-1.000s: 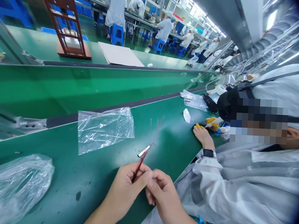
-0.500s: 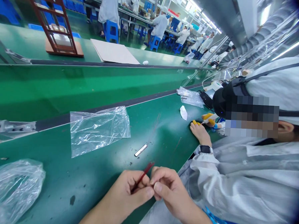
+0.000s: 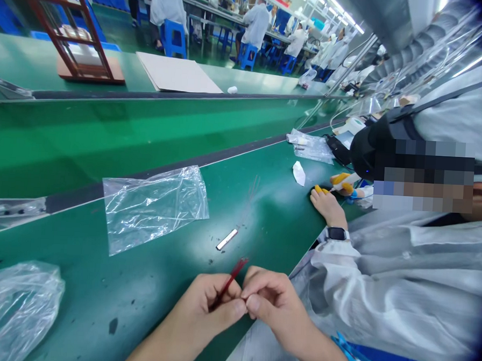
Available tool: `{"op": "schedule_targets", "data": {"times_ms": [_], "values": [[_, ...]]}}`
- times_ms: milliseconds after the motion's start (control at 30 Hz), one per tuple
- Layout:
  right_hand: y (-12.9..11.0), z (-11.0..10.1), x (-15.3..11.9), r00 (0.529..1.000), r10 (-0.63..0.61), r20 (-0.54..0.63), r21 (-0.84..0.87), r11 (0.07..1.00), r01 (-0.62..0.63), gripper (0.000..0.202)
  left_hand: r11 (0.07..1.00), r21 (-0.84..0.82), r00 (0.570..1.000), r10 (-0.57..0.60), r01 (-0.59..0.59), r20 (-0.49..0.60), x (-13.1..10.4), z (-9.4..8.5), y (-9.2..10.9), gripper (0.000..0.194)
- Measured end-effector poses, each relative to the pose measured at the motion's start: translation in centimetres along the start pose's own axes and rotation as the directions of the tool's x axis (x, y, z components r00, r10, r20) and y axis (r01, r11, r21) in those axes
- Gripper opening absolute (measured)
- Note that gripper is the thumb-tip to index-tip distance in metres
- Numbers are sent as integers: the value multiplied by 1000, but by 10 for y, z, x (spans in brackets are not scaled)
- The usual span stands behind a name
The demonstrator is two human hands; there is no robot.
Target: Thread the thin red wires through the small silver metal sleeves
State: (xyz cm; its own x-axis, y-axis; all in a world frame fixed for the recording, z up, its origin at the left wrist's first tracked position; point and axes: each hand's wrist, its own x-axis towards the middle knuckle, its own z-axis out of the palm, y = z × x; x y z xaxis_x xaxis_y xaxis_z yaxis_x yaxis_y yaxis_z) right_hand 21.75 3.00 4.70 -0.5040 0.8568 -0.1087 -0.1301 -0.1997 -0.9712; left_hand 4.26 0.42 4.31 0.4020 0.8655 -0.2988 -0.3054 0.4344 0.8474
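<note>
Near the bottom centre, my left hand (image 3: 212,308) is closed around a bundle of thin red wires (image 3: 232,277), whose ends stick up past the fingers. My right hand (image 3: 273,300) is closed in a pinch, its fingertips touching those of my left hand; what it pinches is too small to make out. Just beyond the hands, a short white and black strip (image 3: 226,239) lies on the green table (image 3: 172,268). A few thin wires (image 3: 253,194) lie farther back.
A flat clear plastic bag (image 3: 156,208) lies left of centre, and a crumpled one (image 3: 20,309) at lower left. On the right sits a person (image 3: 381,274) in white, hands on the table. A scrap of white paper (image 3: 299,174) lies near them.
The view has shifted slightly, and the person at the right appears a little farther right. Both my hands keep nearly the same pose, with the red wires still in the left.
</note>
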Motion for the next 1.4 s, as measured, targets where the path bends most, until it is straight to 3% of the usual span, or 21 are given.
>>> {"op": "schedule_targets", "data": {"times_ms": [133,333,433,533,633,767,933,1400], "values": [[2,-5,4,999,-40,2,-30,999,40,8,1000,19,999,-6,7,-54,2,2,3,48],[3,-10,8,1000,-4,29,-138,990,8,10,998,-30,996,-54,52,-68,7,0,-1,51],[2,-13,17,997,-59,-54,-221,974,46,13,997,-61,983,-62,53,-171,6,-5,-6,43],[5,-20,33,958,-169,-234,-407,911,61,16,965,-262,907,-110,-1,-407,4,-12,-5,35],[12,-27,48,932,-223,-286,-539,842,36,16,845,-514,829,-180,-145,-530,4,-18,2,33],[19,-27,55,939,-219,-265,-592,806,20,17,746,-634,813,-232,-204,-534,7,-23,9,33],[22,-23,55,941,-246,-233,-659,751,33,16,738,-647,814,-249,-191,-524,9,-22,8,36],[21,-22,57,943,-246,-224,-692,721,24,16,713,-668,823,-239,-211,-515,7,-22,8,32]]}}
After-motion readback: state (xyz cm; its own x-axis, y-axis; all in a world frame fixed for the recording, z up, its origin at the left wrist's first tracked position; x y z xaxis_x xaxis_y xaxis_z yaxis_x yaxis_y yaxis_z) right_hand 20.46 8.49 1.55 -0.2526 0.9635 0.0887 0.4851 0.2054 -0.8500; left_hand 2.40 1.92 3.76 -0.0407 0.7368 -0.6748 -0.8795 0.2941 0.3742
